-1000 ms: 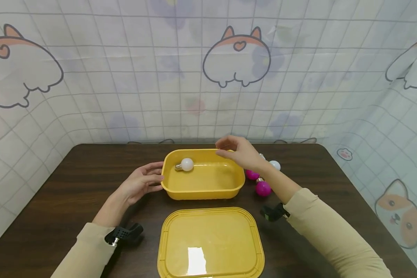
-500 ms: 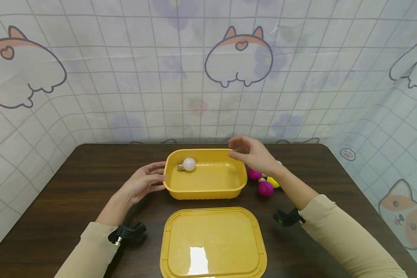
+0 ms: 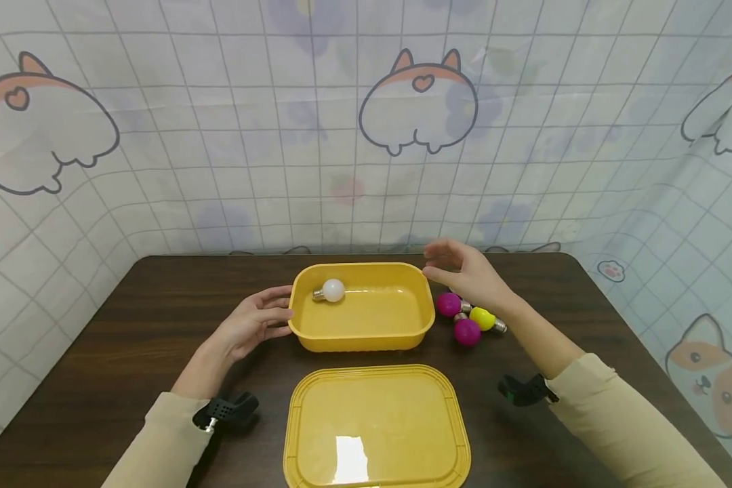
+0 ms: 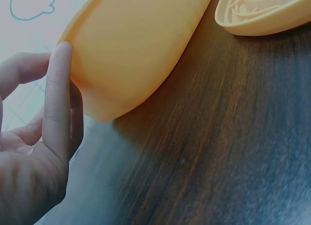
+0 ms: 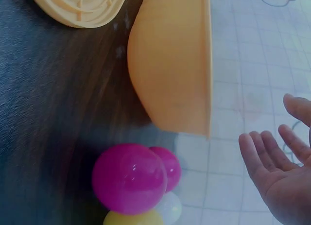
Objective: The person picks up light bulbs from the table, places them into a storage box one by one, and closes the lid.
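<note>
A yellow plastic box (image 3: 360, 343) stands on the table with one white light bulb (image 3: 333, 290) lying in its back left part. At the box's left end, my left hand (image 3: 253, 322) touches the wall by the rim with nearly straight fingers. My right hand (image 3: 470, 274) is raised beside the box's back right corner, loosely spread and holding nothing. Below it lie two magenta bulbs (image 3: 449, 304) and a yellow bulb (image 3: 481, 318). Behind them in the right wrist view shows a white bulb (image 5: 170, 208), hidden by my hand in the head view.
In front of the box a yellow lid (image 3: 378, 423) lies flat on the dark wooden table (image 3: 128, 352). A white gridded cloth (image 3: 250, 135) with cartoon corgis hangs behind the table and along its sides.
My right hand has drawn back to the right, from over the box to beside its corner, uncovering the yellow bulb. My left hand stays at the box's left end.
</note>
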A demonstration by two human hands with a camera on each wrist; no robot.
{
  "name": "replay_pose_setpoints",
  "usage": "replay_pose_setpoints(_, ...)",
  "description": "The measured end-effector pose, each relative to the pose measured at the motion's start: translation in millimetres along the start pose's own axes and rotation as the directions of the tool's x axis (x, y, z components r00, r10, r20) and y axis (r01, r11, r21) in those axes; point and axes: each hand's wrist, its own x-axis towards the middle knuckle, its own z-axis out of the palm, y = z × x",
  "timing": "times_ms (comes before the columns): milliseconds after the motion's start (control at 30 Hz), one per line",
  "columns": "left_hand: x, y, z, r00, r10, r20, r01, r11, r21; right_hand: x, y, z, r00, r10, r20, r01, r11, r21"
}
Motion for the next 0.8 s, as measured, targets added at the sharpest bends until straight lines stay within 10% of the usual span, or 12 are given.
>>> replay_pose_setpoints(800, 0.5, 0.2, 0.5, 1.000, -0.003, -0.002, 0.003, 1.000, 0.001, -35, 37, -21, 0.988, 0.096, -0.120, -0.081, 0.989, 0.122)
